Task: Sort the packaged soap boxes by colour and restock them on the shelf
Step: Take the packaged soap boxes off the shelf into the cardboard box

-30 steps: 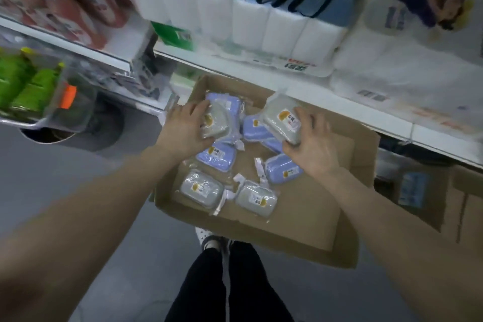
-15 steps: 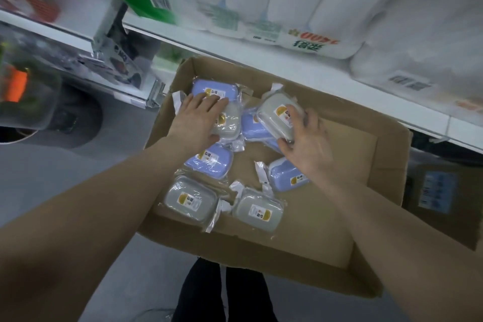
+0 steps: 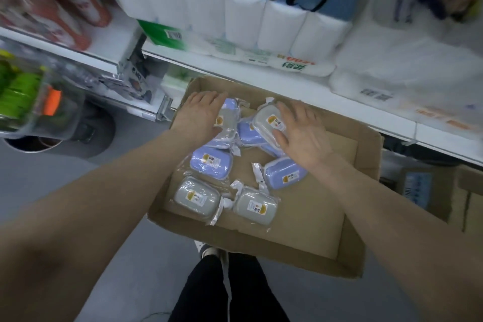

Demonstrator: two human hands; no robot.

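Left hand [image 3: 201, 115] nearer carton rim [image 3: 251, 97]

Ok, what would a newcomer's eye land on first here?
The left hand and right hand each rest on a grey soap box at the far end of the cardboard box. Blue soap boxes lie scattered beside them, and white toilet-roll packs fill the shelf above.

cardboard box [image 3: 313, 204] right side bare, shelf [image 3: 366, 116] overhanging
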